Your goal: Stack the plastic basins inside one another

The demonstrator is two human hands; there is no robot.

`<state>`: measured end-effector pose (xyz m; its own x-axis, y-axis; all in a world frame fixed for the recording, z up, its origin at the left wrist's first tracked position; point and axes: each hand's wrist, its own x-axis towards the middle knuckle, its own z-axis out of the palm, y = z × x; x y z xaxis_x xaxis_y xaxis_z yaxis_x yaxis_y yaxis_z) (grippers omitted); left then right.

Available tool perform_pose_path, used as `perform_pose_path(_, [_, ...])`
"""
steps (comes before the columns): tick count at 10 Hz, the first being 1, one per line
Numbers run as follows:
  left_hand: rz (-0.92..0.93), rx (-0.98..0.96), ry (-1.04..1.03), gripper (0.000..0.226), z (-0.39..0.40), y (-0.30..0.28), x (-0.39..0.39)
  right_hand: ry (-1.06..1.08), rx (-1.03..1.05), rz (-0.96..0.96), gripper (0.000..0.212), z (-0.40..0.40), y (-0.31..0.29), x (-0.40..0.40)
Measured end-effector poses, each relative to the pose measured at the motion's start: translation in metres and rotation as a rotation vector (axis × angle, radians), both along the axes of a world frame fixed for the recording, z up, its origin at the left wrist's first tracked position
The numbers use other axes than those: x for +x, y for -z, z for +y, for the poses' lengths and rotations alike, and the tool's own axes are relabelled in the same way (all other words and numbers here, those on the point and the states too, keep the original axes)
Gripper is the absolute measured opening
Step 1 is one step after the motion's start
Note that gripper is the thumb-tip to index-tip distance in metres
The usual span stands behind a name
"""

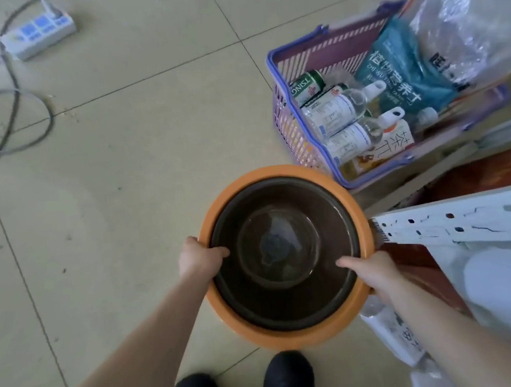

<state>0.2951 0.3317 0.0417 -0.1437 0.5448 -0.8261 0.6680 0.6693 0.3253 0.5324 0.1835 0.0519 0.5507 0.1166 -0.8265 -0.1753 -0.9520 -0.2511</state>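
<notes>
Two round plastic basins sit nested above the tiled floor (pixel 119 150): a dark brown basin (pixel 289 299) rests inside a larger orange basin (pixel 217 203). The left hand (pixel 198 256) grips the pair at the left rim, thumb hooked over the edge onto the brown wall; the right hand (pixel 372 271) clasps the right rim likewise. A purple slatted plastic basket (pixel 284 122) holding bottles and packets stands near, beyond the basins. Two black shoes (pixel 286 377) show below.
</notes>
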Motion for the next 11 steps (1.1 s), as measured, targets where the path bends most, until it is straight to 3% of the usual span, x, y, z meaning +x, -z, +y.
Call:
perform_pose_path(2, [0.028, -0.015, 0.053, 0.05, 0.004, 0.052, -0.004, -0.011, -0.037, -0.007, 0.061, -0.007, 0.06, -0.008])
perform_pose_path(3, [0.026, -0.021, 0.063, 0.05, 0.0, 0.074, -0.002, 0.017, -0.022, -0.014, 0.041, -0.009, 0.079, -0.009])
perform_pose_path(4, [0.029, 0.003, 0.074, 0.049, -0.005, 0.091, 0.002, 0.01, -0.022, -0.045, 0.044, -0.011, 0.097, -0.005])
perform_pose_path(5, [0.03, 0.041, 0.093, 0.048, -0.005, 0.099, 0.007, 0.027, -0.02, -0.059, 0.067, -0.014, 0.114, 0.0])
perform_pose_path(7, [0.051, 0.057, 0.109, 0.049, -0.001, 0.1, 0.01, 0.035, 0.003, -0.04, 0.049, -0.014, 0.115, 0.002])
perform_pose_path(10, [0.064, 0.017, 0.18, 0.05, -0.002, 0.087, 0.004, 0.065, 0.008, -0.019, 0.062, -0.017, 0.113, 0.003])
perform_pose_path(11, [0.052, 0.0, 0.209, 0.06, -0.011, 0.063, -0.003, 0.044, 0.003, -0.008, 0.068, -0.02, 0.096, 0.0])
